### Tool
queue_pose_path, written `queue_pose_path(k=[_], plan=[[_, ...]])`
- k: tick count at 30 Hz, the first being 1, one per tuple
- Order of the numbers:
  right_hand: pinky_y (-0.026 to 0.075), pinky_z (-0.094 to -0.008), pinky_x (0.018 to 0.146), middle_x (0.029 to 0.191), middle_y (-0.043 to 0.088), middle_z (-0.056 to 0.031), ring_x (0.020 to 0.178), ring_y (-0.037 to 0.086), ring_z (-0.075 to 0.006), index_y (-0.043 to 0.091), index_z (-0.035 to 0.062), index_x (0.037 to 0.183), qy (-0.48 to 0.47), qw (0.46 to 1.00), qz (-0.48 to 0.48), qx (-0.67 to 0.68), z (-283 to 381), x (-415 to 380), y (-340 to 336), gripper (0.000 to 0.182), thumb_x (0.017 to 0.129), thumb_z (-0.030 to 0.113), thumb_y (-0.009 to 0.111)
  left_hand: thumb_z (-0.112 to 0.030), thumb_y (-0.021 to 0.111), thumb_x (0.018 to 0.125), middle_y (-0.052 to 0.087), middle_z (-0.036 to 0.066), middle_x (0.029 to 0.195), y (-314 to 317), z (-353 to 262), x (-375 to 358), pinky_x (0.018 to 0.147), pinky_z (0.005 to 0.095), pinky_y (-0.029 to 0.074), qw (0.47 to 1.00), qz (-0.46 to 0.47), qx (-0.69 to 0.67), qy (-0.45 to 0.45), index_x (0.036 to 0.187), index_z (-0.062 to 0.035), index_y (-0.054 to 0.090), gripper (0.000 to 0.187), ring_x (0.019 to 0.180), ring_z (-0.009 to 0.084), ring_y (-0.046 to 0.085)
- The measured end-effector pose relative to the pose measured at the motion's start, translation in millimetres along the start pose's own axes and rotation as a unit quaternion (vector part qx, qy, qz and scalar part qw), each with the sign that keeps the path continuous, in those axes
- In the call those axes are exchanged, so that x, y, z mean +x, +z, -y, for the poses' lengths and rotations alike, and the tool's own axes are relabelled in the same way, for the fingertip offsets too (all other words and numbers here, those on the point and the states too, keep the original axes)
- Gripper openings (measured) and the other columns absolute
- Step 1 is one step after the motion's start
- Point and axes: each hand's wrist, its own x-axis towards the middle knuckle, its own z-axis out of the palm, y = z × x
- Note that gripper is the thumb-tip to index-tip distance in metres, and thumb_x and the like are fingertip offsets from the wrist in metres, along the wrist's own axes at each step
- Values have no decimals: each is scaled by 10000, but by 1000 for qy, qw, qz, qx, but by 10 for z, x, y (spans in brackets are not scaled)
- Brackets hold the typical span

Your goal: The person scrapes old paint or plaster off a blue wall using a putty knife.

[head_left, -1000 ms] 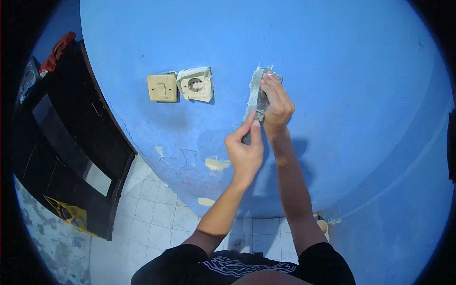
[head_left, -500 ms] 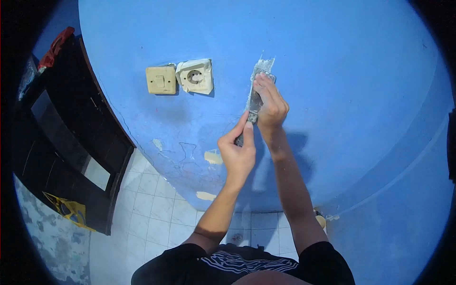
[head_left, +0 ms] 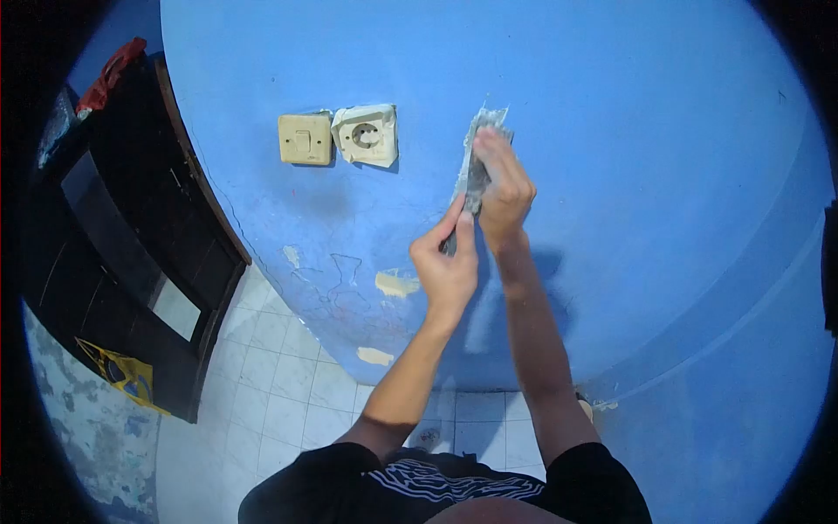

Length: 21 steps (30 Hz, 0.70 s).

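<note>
Putty knife [head_left: 474,170] pressed flat against blue wall [head_left: 611,131], right of socket [head_left: 366,134] and light switch [head_left: 305,139]. Right hand [head_left: 502,188] fingers laid on blade, bearing it onto wall. Left hand [head_left: 447,266] fingers pinched closed on handle below. Patches of bare plaster [head_left: 394,282] lower left.

Black tee [head_left: 445,489] w/ short sleeves, ending above the elbows. White wavy line graphic ran across the chest, approx. centre. Forearms were bare, no watch, no bands visible. Left hand [head_left: 447,271] and right hand [head_left: 501,194] were bare too, no gloves, no rings seen. Rest of the body sat out of view below.
</note>
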Motion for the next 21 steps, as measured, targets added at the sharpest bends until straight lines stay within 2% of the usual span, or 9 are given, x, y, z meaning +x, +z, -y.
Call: queue_pose_path(k=[4, 8, 12, 14, 17, 21], plan=[[570, -370, 915, 1081, 727, -121, 1105, 682, -300, 731, 7, 993, 18, 1000, -19, 4, -26, 86, 56, 242, 774, -50, 648, -87, 630, 956, 567, -33, 677, 22, -72, 113, 495, 205, 352, 998, 16, -32, -55, 1226, 30, 678, 298, 574, 26, 457], [567, -379, 922, 1073, 729, -133, 1098, 685, -300, 731, 2, 981, 31, 999, -38, 9, -27, 309, 46, 222, 782, -40, 643, -100, 630, 959, 562, -38, 673, 84, -177, 212, 473, 207, 336, 999, 15, -34, -24, 1230, 25, 677, 302, 548, 26, 445], [570, -363, 912, 1062, 738, -139, 1062, 702, -303, 741, 16, 942, 27, 999, -20, 6, 51, -28, 77, 189, 768, -35, 686, -102, 633, 957, 556, -41, 661, -67, 39, -2, 465, 203, 328, 999, 15, -13, -25, 1232, 25, 676, 306, 534, 20, 433], [567, -388, 915, 1062, 730, -138, 1085, 690, -302, 730, 0, 957, 24, 999, -24, 18, 62, 4, 53, 216, 775, -54, 625, -99, 631, 957, 554, -40, 656, -31, -114, 47, 460, 200, 327, 999, 14, -16, -45, 1229, 26, 677, 303, 528, 17, 431], [568, -387, 916, 1058, 731, -137, 1083, 690, -304, 734, 7, 954, 41, 999, 0, 26, 58, 186, -16, 230, 774, -66, 612, -96, 627, 958, 551, -38, 649, -24, -199, 105, 447, 196, 323, 997, 18, -35, -62, 1227, 26, 678, 299, 516, 16, 429], [571, -384, 905, 1069, 728, -134, 1083, 689, -301, 728, 10, 948, 50, 999, -2, 19, 102, -24, 12, 221, 770, -62, 619, -95, 625, 957, 546, -40, 643, -126, -75, -18, 431, 195, 314, 997, 26, -28, -69, 1233, 22, 675, 303, 499, 18, 425]])
